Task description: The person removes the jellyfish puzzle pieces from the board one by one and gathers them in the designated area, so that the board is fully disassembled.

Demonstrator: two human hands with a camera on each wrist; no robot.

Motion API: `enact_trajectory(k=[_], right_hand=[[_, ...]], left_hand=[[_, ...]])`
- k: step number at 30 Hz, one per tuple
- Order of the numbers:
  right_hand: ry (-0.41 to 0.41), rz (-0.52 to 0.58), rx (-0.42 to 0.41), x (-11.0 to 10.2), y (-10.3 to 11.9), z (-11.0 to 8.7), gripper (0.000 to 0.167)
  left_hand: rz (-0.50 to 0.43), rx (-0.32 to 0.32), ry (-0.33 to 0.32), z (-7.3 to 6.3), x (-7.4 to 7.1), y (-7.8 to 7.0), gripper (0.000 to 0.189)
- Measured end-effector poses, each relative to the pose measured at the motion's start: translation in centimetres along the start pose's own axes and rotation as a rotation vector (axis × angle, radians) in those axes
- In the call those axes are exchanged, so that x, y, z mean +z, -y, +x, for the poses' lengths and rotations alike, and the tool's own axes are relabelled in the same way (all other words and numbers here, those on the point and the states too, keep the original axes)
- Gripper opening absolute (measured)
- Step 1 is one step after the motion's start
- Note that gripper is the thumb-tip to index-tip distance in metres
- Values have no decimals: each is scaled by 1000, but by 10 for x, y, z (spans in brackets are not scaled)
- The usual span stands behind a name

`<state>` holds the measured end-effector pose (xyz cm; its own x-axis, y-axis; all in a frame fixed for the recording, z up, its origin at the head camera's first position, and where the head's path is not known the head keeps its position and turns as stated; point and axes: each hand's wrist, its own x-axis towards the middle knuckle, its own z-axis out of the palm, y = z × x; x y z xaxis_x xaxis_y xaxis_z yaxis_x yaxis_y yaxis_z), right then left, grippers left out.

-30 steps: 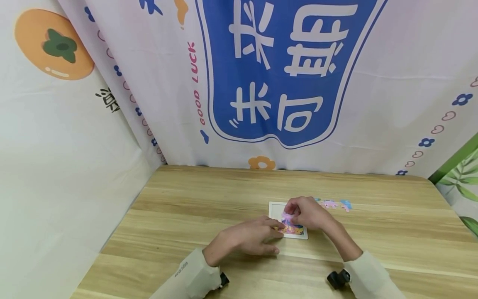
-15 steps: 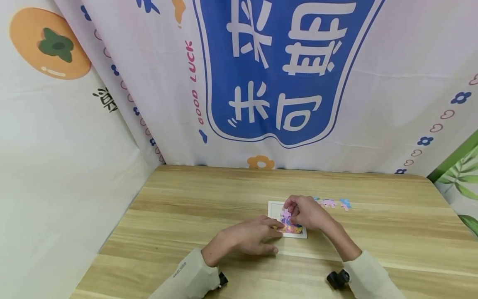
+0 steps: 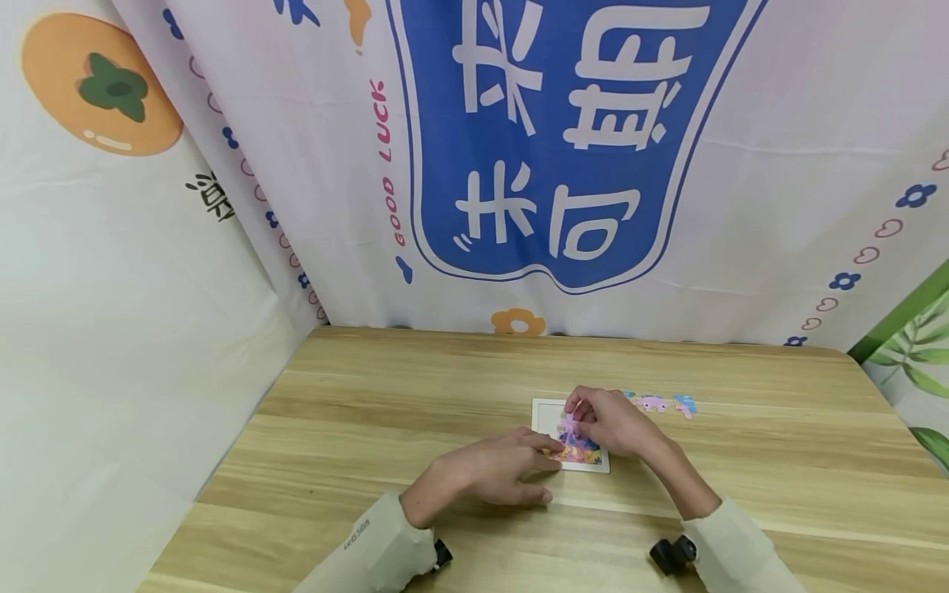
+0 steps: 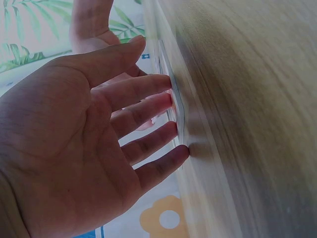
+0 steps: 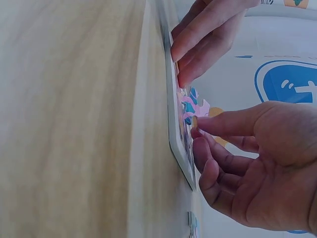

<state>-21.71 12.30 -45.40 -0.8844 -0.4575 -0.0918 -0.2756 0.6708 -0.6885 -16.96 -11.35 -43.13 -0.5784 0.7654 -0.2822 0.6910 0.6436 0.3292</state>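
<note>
A white-bordered jigsaw board (image 3: 539,412) lies on the table, its near part covered with colourful pieces. My left hand (image 3: 504,471) rests its fairly straight fingertips on the board's near left side; in the left wrist view those fingers (image 4: 143,111) spread along its edge. Over the board, my right hand (image 3: 611,422) pinches a pink and blue jigsaw piece (image 5: 202,108) between thumb and index finger. That piece stands tilted up from the board in the right wrist view. My right hand hides part of the board in the head view.
Several loose jigsaw pieces (image 3: 654,403) lie right of the board, beyond my right hand. The wooden table (image 3: 371,395) meets a printed cloth (image 3: 460,305) at its back edge. Another white cloth (image 3: 148,329) hangs at the left.
My right fingers shift slightly over the board, and the pinched pink piece changes its tilt a little. My left hand keeps its place on the board.
</note>
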Motion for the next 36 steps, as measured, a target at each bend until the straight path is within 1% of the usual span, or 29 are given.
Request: enact_trajectory(k=[6, 15, 21, 27, 36], right_hand=[[1, 40, -16, -3, -2, 0, 13], [8, 135, -13, -8, -4, -4, 15], [-8, 109, -11, -11, -10, -4, 16], [-19, 85, -14, -17, -16, -8, 13], [-30, 99, -31, -26, -30, -16, 11]], left_hand=[[-5, -7, 3, -1, -1, -1, 52], [-3, -6, 2, 0, -1, -1, 53], [-2, -8, 3, 0, 0, -1, 53], [-4, -15, -1, 0, 1, -1, 53], [-3, -16, -9, -1, 1, -1, 54]])
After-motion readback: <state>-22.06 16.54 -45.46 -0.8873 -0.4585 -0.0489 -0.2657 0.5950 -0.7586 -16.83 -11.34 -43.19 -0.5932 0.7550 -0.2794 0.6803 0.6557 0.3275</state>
